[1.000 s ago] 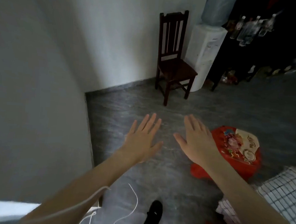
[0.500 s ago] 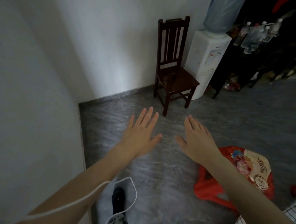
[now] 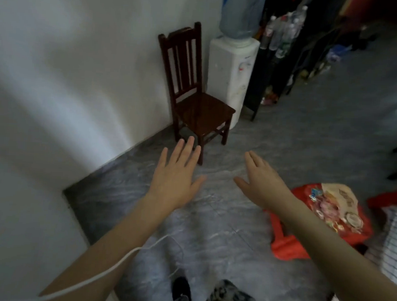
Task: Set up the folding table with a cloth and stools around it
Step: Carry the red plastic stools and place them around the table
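1. Head view: the left hand [image 3: 175, 179] was stretched forward over the floor [image 3: 222, 233], palm down, fingers straight and spread wide, holding nothing.
2. The right hand [image 3: 264, 181] was stretched out beside it, apart from it, also flat with fingers straight and together, thumb out, holding nothing.
3. A red stool [image 3: 287, 246] stood low at the right, just beside the right forearm, its seat facing up; a printed bag [image 3: 336, 205] lay across the seat, its long axis running from near left to far right.
4. A checked cloth [image 3: 394, 246] showed at the right edge, just past the stool, white with dark lines; what it lay on could not be told.
5. Another red shape [image 3: 390, 197] sat near the cloth's far side, too blurred to name.
6. The floor was grey, marbled stone, meeting a white wall [image 3: 69, 84] that ran from near left to the far middle.
7. A dark wooden chair [image 3: 196, 99] stood against that wall, slatted back to the wall, seat pointing right and toward the camera.
8. A white dispenser [image 3: 232, 78] stood just right of the chair, a blue water jug [image 3: 242, 13] upended on top of it.
9. A dark rack [image 3: 267, 68] stood right of the dispenser with clear bottles [image 3: 284, 30] on it; their contents could not be told.
10. A white cable [image 3: 106, 270] crossed the left forearm.
11. A black shoe [image 3: 181, 289] showed at the bottom edge.
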`<move>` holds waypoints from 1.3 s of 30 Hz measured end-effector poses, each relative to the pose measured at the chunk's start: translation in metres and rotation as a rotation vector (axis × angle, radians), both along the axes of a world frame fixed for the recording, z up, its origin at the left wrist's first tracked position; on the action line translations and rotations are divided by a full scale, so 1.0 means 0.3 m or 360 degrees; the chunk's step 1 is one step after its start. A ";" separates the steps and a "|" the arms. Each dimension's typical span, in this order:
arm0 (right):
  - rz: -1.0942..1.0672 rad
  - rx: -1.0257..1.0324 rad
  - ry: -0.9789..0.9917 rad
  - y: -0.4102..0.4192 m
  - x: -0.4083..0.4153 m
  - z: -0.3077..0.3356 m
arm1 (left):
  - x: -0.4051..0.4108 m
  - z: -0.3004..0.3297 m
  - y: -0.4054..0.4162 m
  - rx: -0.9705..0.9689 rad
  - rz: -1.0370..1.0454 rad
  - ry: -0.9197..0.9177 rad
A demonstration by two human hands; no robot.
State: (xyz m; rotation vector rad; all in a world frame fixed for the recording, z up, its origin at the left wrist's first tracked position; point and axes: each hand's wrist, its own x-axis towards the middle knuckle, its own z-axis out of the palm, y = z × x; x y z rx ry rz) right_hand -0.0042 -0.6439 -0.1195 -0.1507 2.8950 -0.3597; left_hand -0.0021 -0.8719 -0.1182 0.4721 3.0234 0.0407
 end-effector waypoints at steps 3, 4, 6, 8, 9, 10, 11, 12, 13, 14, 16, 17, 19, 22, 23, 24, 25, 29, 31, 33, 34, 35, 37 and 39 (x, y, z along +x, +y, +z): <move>-0.0133 0.0000 0.0012 0.031 -0.049 -0.019 | -0.128 0.013 0.036 0.0011 -0.0163 -0.0036; -0.0184 0.0001 0.0021 0.048 -0.064 -0.024 | -0.170 0.014 0.061 0.0022 -0.0241 -0.0038; -0.0299 0.0005 0.0036 0.087 -0.094 -0.033 | -0.246 0.006 0.124 0.0062 -0.0385 -0.0072; -0.0416 -0.0001 0.0050 0.134 -0.124 -0.044 | -0.315 -0.011 0.199 0.0093 -0.0493 -0.0127; -0.0467 -0.0001 0.0053 0.159 -0.139 -0.053 | -0.350 -0.020 0.237 0.0092 -0.0546 -0.0144; -0.0517 0.0005 0.0049 0.185 -0.155 -0.061 | -0.383 -0.027 0.275 0.0086 -0.0604 -0.0157; -0.0564 0.0010 0.0044 0.213 -0.173 -0.070 | -0.417 -0.032 0.312 0.0080 -0.0663 -0.0166; -0.0610 0.0006 0.0038 0.244 -0.194 -0.079 | -0.451 -0.035 0.348 0.0076 -0.0718 -0.0172; -0.0658 -0.0010 0.0035 0.276 -0.218 -0.085 | -0.488 -0.037 0.382 0.0069 -0.0769 -0.0175; -0.0709 -0.0030 0.0032 0.311 -0.246 -0.088 | -0.528 -0.038 0.415 0.0055 -0.0814 -0.0180; -0.0812 -0.0057 0.0040 0.388 -0.314 -0.085 | -0.619 -0.033 0.485 0.0014 -0.0891 -0.0200; -0.0862 -0.0067 0.0046 0.426 -0.349 -0.081 | -0.665 -0.029 0.520 -0.0004 -0.0927 -0.0209; -0.0948 -0.0085 0.0066 0.497 -0.415 -0.069 | -0.757 -0.015 0.592 -0.0018 -0.0995 -0.0211; -0.1052 -0.0099 0.0084 0.589 -0.497 -0.046 | -0.880 0.011 0.704 -0.0019 -0.1072 -0.0195; -0.1079 -0.0093 0.0087 0.617 -0.517 -0.040 | -0.909 0.018 0.742 -0.0018 -0.1096 -0.0182; -0.1109 -0.0092 0.0099 0.645 -0.531 -0.035 | -0.933 0.023 0.781 -0.0021 -0.1128 -0.0167; -0.1145 -0.0099 0.0113 0.670 -0.541 -0.032 | -0.952 0.026 0.823 -0.0021 -0.1166 -0.0162; -0.1304 -0.0108 0.0093 0.761 -0.531 -0.035 | -0.985 0.029 0.992 -0.0018 -0.1339 -0.0172; -0.1405 -0.0130 0.0096 0.808 -0.506 -0.044 | -0.991 0.026 1.078 -0.0049 -0.1454 -0.0173; -0.1525 -0.0128 0.0088 0.851 -0.473 -0.051 | -0.996 0.018 1.163 -0.0089 -0.1571 -0.0155; -0.1587 -0.0119 0.0076 0.870 -0.456 -0.053 | -0.999 0.012 1.204 -0.0104 -0.1628 -0.0142; -0.1650 -0.0114 0.0068 0.887 -0.440 -0.055 | -1.001 0.006 1.243 -0.0115 -0.1683 -0.0131; -0.1784 -0.0108 0.0065 0.916 -0.410 -0.061 | -1.008 -0.004 1.320 -0.0132 -0.1809 -0.0122; -0.1911 -0.0104 0.0046 0.936 -0.387 -0.067 | -1.018 -0.007 1.389 -0.0155 -0.1948 -0.0131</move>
